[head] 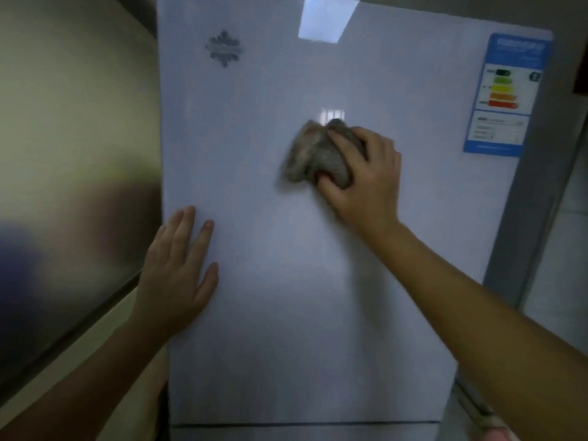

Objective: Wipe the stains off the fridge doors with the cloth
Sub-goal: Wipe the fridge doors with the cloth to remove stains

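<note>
Flat and spread, your left hand (178,268) grips nothing; palm and fingers press on the upper fridge door (264,313) at its left edge, lower left of centre, prob. to brace you and keep the door shut while you scrub. Far left of frame, a blurry metallic panel (73,154) reflects dark shapes, can't tell what it is. Upper left of the door sits a grey snowflake-type logo (224,48), text unreadable. Centre frame, the cloth (313,152) is bunched into a wad flat against the door, w/ your right hand (366,173) closed over its right half, fingers curled into the folds, so pressure goes straight into the surface. Stains: none clearly visible; glare and motion blur hide them, and whatever's under the cloth is covered. Upper right, the energy label (506,93) is too soft to read. Bottom of frame, a dark seam (302,424) marks the lower door, mostly cut off.
</note>
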`<state>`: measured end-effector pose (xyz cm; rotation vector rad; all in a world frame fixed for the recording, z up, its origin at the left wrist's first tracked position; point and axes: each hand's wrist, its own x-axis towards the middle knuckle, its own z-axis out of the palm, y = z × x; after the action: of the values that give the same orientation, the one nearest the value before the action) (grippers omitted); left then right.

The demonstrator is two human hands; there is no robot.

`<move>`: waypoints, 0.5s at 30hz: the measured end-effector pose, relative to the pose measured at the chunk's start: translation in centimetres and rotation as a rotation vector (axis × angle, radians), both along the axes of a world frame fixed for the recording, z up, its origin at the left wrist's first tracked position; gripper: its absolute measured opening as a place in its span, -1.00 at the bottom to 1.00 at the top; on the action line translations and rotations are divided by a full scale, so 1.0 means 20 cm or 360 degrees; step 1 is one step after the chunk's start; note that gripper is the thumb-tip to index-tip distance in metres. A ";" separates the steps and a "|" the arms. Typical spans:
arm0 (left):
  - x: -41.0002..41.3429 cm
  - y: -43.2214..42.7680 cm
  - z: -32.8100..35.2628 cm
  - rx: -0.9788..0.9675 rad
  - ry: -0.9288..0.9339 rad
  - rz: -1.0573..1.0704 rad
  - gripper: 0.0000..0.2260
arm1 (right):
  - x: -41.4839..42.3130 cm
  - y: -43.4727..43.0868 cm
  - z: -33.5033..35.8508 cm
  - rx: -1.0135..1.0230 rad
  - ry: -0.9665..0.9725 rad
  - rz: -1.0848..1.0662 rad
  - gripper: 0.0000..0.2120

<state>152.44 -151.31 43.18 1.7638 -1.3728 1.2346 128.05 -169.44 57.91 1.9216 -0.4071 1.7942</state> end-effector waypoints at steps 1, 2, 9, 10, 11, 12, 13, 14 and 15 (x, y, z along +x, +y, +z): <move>0.00 0.00 0.00 -0.0009 -0.0004 0.0002 -0.39 | -0.15 -0.08 0.00 0.0031 0.0007 -0.0042 -0.44; 0.00 -0.01 0.00 -0.0016 -0.0008 0.0011 -0.38 | -0.29 -0.15 -0.01 0.0060 0.0037 -0.0082 -0.42; -0.02 -0.06 -0.01 -0.0064 -0.0002 0.0026 -0.37 | -0.94 -0.46 -0.15 0.0086 0.0267 -0.0387 -0.39; -0.03 -0.06 -0.01 -0.0063 0.0020 0.0034 -0.36 | -0.97 -0.47 -0.18 0.0090 0.0279 -0.0399 -0.39; -0.04 -0.06 -0.01 -0.0069 0.0036 0.0037 -0.36 | -0.98 -0.48 -0.24 0.0094 0.0289 -0.0399 -0.39; -0.05 -0.05 0.00 -0.0084 0.0050 0.0035 -0.36 | -0.98 -0.48 -0.31 0.0105 0.0303 -0.0393 -0.38; -0.06 -0.05 -0.01 -0.0100 0.0066 0.0030 -0.36 | -0.97 -0.48 -0.42 0.0120 0.0336 -0.0385 -0.38; -0.06 -0.05 -0.01 -0.0110 0.0080 0.0027 -0.36 | -0.95 -0.48 -0.53 0.0126 0.0389 -0.0375 -0.38; -0.07 -0.05 -0.01 -0.0107 0.0092 0.0027 -0.36 | -0.93 -0.47 -0.67 0.0117 0.0468 -0.0360 -0.38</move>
<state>151.09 -152.37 43.03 1.7540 -1.2718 1.2153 109.50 -178.75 44.45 2.0578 -0.5667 1.3473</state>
